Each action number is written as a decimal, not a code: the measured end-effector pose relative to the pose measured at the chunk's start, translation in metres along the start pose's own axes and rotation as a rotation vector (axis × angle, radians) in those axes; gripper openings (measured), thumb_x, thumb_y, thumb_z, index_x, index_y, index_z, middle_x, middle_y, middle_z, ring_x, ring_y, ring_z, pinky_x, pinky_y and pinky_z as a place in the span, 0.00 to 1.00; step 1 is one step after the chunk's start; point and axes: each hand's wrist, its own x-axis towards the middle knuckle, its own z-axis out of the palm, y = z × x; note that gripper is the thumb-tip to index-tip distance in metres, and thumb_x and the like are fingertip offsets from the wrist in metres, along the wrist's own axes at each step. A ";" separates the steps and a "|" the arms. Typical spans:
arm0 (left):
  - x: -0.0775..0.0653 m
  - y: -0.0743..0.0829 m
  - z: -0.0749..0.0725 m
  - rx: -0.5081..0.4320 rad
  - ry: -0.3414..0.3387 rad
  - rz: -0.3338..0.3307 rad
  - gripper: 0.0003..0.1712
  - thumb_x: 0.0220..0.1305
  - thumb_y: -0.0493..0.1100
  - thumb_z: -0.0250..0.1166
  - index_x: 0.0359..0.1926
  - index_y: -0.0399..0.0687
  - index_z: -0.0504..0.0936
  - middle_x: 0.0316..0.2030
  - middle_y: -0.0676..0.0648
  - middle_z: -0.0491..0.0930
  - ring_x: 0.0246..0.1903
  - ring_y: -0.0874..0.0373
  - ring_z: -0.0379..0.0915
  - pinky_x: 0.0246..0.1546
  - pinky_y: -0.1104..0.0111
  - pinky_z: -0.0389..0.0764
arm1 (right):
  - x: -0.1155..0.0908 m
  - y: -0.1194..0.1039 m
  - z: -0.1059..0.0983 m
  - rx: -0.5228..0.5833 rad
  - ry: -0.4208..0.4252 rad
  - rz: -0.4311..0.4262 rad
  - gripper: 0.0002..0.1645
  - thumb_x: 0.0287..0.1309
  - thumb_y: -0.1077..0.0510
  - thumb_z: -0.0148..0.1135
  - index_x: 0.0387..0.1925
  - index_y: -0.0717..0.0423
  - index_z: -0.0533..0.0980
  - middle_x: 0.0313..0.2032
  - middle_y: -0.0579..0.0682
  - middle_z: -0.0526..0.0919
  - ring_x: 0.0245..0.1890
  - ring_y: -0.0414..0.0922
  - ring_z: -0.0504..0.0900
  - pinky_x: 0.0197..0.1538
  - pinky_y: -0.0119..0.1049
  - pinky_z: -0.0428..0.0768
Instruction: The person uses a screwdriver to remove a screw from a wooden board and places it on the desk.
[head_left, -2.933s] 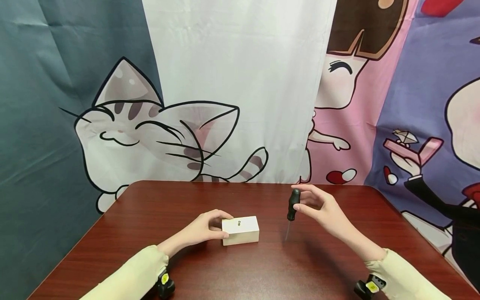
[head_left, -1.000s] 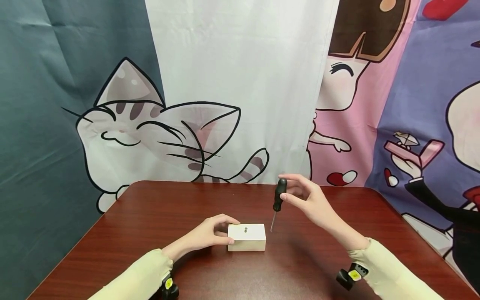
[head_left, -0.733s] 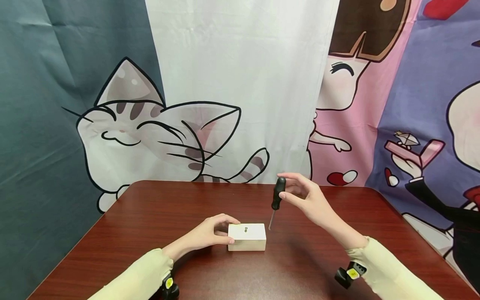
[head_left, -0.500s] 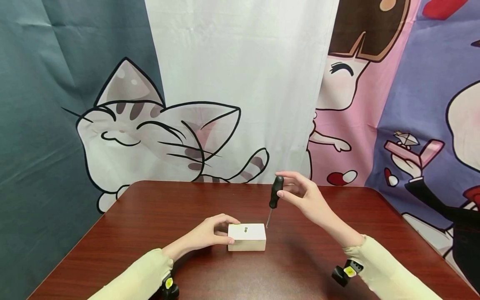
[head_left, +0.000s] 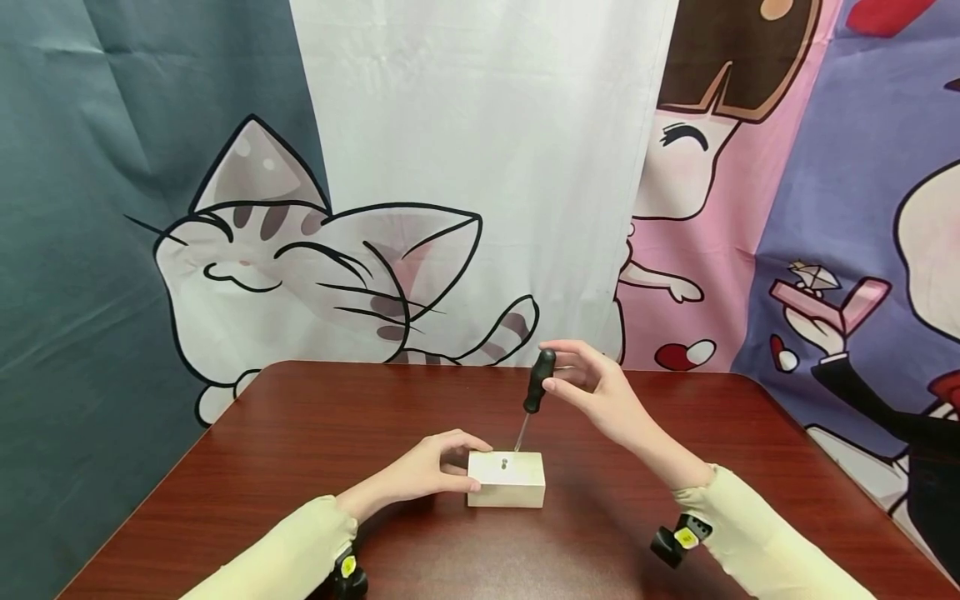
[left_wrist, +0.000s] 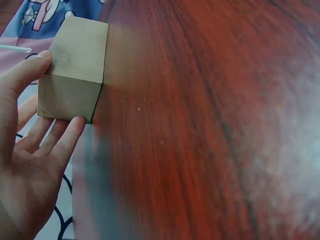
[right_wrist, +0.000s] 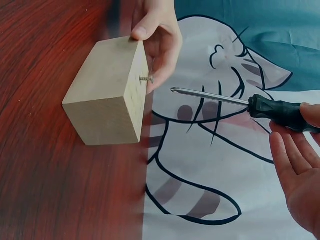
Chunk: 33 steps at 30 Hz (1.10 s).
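Note:
A pale wooden block (head_left: 517, 487) lies on the table, its left end gripped by my left hand (head_left: 431, 467) between thumb and fingers. From the block's top face a screw (right_wrist: 146, 79) sticks out, head up, as the right wrist view shows. My right hand (head_left: 596, 392) holds a screwdriver (head_left: 537, 383) by its black handle, thumb against fingers. The screwdriver leans, with its metal shaft pointing down toward the block. In the right wrist view its cross-shaped tip (right_wrist: 175, 90) is a short gap away from the screw head.
The dark red wooden table (head_left: 360, 392) stretches around the block to its far edge. Behind it hangs a printed cloth (head_left: 480, 167) with a cartoon cat. A small camera (head_left: 671, 542) is strapped to the right wrist, another (head_left: 350, 575) to the left.
My right hand has carried the screwdriver leftward, from right of the block to over it, and the screwdriver leans more. My left hand and the block have shifted slightly right.

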 end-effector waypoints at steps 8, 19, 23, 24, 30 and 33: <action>0.004 0.002 0.006 -0.014 -0.005 0.000 0.28 0.58 0.41 0.73 0.60 0.46 0.77 0.57 0.43 0.78 0.51 0.59 0.77 0.50 0.71 0.82 | 0.000 0.001 0.004 -0.005 -0.021 -0.005 0.28 0.60 0.61 0.67 0.62 0.49 0.72 0.49 0.57 0.83 0.42 0.42 0.87 0.50 0.31 0.83; 0.004 0.003 0.008 -0.021 -0.006 -0.006 0.27 0.58 0.41 0.73 0.58 0.49 0.78 0.57 0.44 0.78 0.52 0.58 0.76 0.52 0.69 0.82 | -0.006 0.006 0.006 -0.015 -0.055 -0.001 0.27 0.62 0.60 0.66 0.62 0.44 0.72 0.51 0.55 0.84 0.44 0.45 0.87 0.51 0.31 0.82; 0.004 0.003 0.009 -0.027 -0.002 -0.008 0.27 0.58 0.41 0.73 0.58 0.49 0.78 0.57 0.44 0.78 0.52 0.57 0.76 0.52 0.69 0.82 | -0.007 0.009 0.007 -0.014 -0.055 -0.008 0.26 0.63 0.60 0.65 0.62 0.45 0.72 0.51 0.55 0.84 0.44 0.43 0.87 0.51 0.30 0.82; 0.004 0.004 0.009 -0.030 0.000 -0.008 0.27 0.58 0.41 0.73 0.59 0.49 0.78 0.57 0.43 0.78 0.52 0.57 0.76 0.52 0.69 0.82 | -0.007 0.009 0.007 -0.017 -0.051 -0.012 0.26 0.63 0.60 0.65 0.62 0.45 0.72 0.51 0.55 0.84 0.44 0.43 0.87 0.51 0.30 0.82; 0.003 0.004 0.011 -0.034 0.006 -0.008 0.27 0.58 0.41 0.73 0.59 0.49 0.78 0.57 0.43 0.78 0.53 0.56 0.76 0.52 0.70 0.82 | -0.006 0.009 0.012 -0.079 0.030 0.004 0.21 0.62 0.57 0.67 0.56 0.42 0.77 0.45 0.50 0.86 0.38 0.42 0.85 0.45 0.34 0.84; 0.003 0.004 0.011 -0.033 0.004 -0.007 0.26 0.58 0.41 0.73 0.59 0.48 0.78 0.57 0.43 0.77 0.53 0.57 0.76 0.52 0.70 0.82 | -0.005 0.007 0.016 -0.072 0.080 0.047 0.17 0.60 0.54 0.69 0.51 0.41 0.79 0.40 0.49 0.86 0.34 0.41 0.84 0.41 0.38 0.85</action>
